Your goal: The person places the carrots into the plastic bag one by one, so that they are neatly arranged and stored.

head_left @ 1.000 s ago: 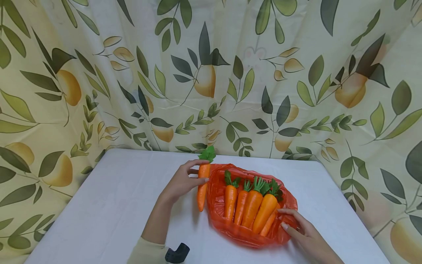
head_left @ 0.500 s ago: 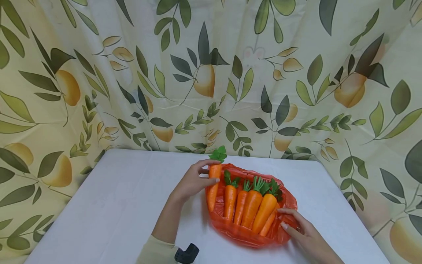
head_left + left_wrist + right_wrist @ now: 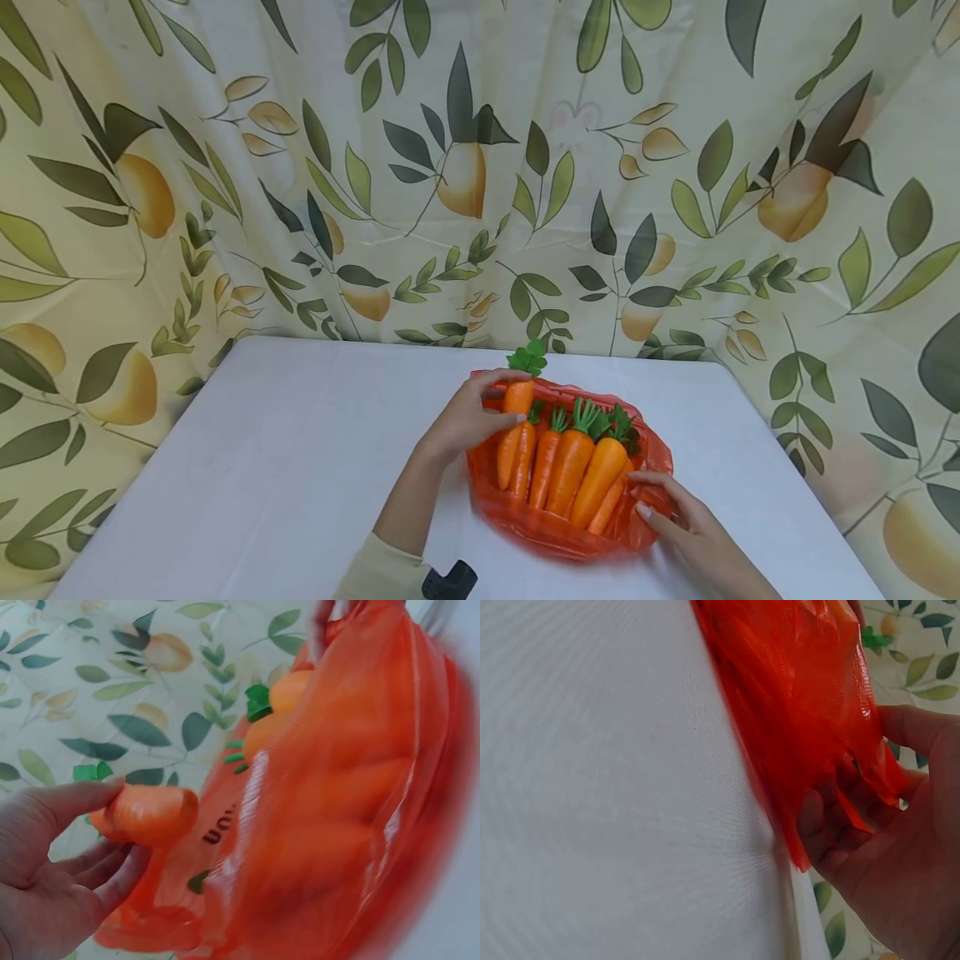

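Observation:
A carrot point(image 3: 518, 397) with a green leafy top is pinched between the thumb and fingers of my left hand point(image 3: 463, 422), over the left side of an open red plastic bag point(image 3: 551, 537). Several other carrots point(image 3: 573, 468) lie side by side in the bag, tops pointing away from me. At the bag's right side, my right hand point(image 3: 693, 518) holds its edge. The right wrist view has that hand's fingers point(image 3: 832, 825) curled around the red plastic. In the left wrist view, the held carrot point(image 3: 154, 812) is beside the bag's mouth, its tip out of sight.
A white-covered table point(image 3: 300, 450) carries the bag right of its middle. Behind and around the table hangs a curtain point(image 3: 450, 183) printed with leaves and fruit. A black strap-like device point(image 3: 450, 579) sits on the left wrist over a light sleeve point(image 3: 386, 571).
My left hand has moved right with the carrot, from beside the bag's left edge to over the carrots inside. The right hand stays at the bag's right side.

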A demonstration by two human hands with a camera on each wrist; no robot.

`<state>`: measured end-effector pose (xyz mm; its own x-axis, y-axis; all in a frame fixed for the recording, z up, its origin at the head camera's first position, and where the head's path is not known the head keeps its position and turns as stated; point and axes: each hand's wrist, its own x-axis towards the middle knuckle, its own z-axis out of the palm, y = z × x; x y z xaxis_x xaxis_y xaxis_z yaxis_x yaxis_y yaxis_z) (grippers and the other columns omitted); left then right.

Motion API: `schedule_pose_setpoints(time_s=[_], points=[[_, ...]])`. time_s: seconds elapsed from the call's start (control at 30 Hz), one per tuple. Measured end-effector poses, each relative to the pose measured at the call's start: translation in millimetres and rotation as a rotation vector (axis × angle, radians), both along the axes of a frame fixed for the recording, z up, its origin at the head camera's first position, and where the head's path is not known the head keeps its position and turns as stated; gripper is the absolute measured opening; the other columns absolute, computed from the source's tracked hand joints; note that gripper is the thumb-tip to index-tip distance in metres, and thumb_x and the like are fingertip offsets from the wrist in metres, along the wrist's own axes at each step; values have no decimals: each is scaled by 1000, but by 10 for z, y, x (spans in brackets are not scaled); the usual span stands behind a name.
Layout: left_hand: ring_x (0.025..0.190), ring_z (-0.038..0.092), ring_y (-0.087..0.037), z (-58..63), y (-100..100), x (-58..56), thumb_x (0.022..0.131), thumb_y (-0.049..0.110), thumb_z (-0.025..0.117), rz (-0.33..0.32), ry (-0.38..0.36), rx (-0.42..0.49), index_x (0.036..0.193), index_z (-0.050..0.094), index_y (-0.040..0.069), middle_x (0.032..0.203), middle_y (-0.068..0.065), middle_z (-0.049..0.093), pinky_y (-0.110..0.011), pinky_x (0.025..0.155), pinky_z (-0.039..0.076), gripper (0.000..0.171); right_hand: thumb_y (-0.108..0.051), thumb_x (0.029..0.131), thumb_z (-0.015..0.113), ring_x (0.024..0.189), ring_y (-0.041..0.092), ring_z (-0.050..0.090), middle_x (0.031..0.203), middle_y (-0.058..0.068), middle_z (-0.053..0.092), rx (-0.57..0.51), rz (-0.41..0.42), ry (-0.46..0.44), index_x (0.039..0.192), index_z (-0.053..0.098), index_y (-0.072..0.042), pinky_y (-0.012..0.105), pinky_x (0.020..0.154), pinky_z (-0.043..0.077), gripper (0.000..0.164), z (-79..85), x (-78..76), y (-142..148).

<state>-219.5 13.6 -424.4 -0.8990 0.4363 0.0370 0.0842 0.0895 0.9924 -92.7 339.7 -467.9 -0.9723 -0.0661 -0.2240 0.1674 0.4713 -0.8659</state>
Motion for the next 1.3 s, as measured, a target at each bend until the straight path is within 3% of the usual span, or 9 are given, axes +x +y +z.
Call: schedule_pose_setpoints(time_s=[0.2,0.43,0.67,1.07,1.3], points=[[106,65,-23,-62,158,20,92,7,79,-9,1,0,130,68,29,120,-4,63,-38,85,59,45,-34,104,64,140,37,39,149,13,50,-4,0,6,149,51,-11,21,96,45,52,3,0,-9],[110,58,-23,-158,272,56,90,9,82,8,24,-57,125,70,34,123,4,59,-36,81,60,45,-32,104,64,138,37,40,148,13,51,-6,5,16,148,52,-10,30,99,48,51,-8,6,-16],[109,59,-20,-264,334,95,88,6,83,-2,55,-75,126,70,31,124,6,56,-33,85,58,47,-29,104,64,139,37,40,148,13,50,-19,12,22,149,50,-8,18,94,45,51,-21,11,-14],[108,55,-18,-326,367,134,84,9,87,28,80,-122,123,72,34,124,7,55,-28,83,56,48,-34,104,64,140,36,40,149,12,51,2,16,34,147,52,-11,17,95,42,51,-2,6,0],[98,55,-18,-372,370,146,83,8,88,19,89,-144,123,73,32,119,6,54,-26,76,55,48,-35,104,64,143,38,34,153,14,47,-7,17,30,147,52,-11,14,94,39,51,7,18,1]])
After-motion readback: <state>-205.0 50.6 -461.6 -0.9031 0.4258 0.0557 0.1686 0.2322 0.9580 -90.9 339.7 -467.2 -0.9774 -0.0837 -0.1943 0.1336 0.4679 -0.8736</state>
